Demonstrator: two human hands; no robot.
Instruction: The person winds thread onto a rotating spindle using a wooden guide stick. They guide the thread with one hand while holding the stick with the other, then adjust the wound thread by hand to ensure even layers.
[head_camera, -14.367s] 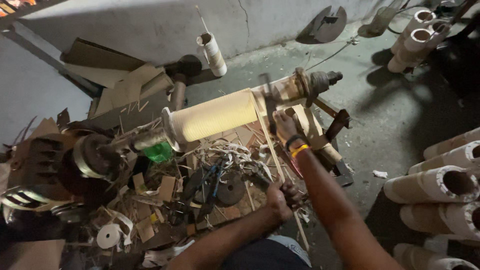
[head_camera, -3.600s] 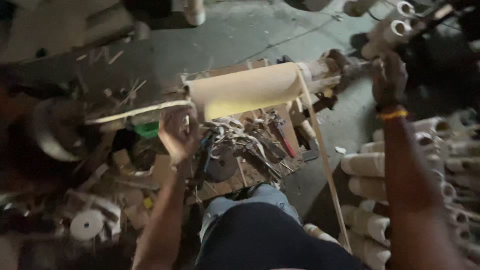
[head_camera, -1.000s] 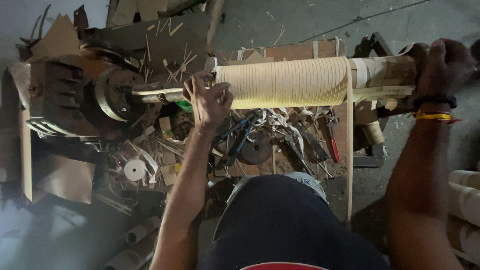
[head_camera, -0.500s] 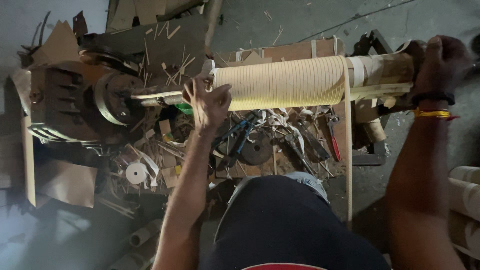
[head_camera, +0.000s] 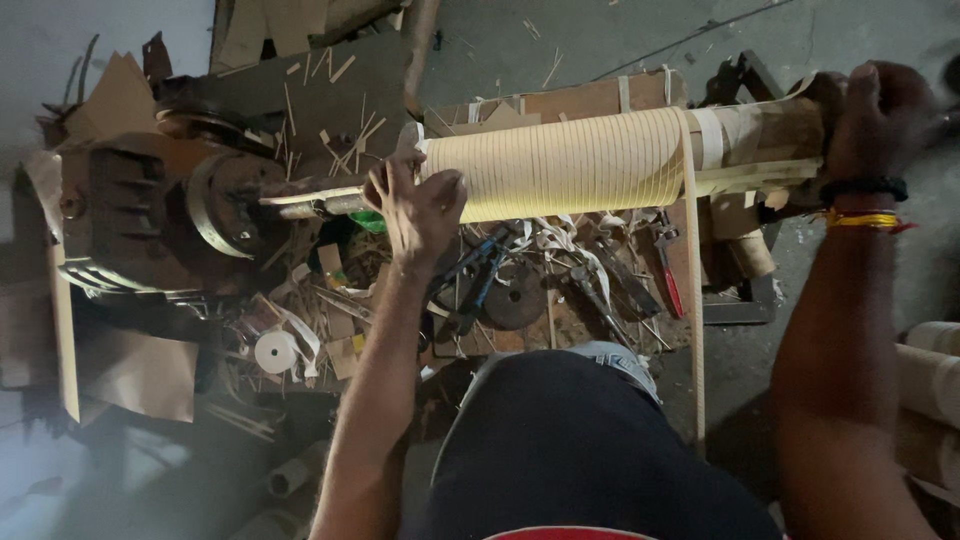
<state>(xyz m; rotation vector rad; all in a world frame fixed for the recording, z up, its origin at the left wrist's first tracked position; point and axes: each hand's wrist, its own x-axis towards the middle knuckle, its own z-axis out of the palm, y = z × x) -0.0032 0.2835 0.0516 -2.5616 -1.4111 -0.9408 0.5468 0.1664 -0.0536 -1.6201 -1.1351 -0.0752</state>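
The pale ribbed paper tube (head_camera: 560, 165), lying crosswise above scattered tools (head_camera: 560, 285), is being gripped at its near end by the left hand (head_camera: 415, 205) while its brown far end is being clenched by the right hand (head_camera: 875, 115).

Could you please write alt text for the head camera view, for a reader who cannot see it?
Seen from above, a person's left hand grips the left end of a horizontal cream paper-wound tube on a dark machine, while the right hand holds the brown cardboard end on the right. A paper strip hangs from the tube. Beneath it lie tools, cardboard scraps and a small tape roll.
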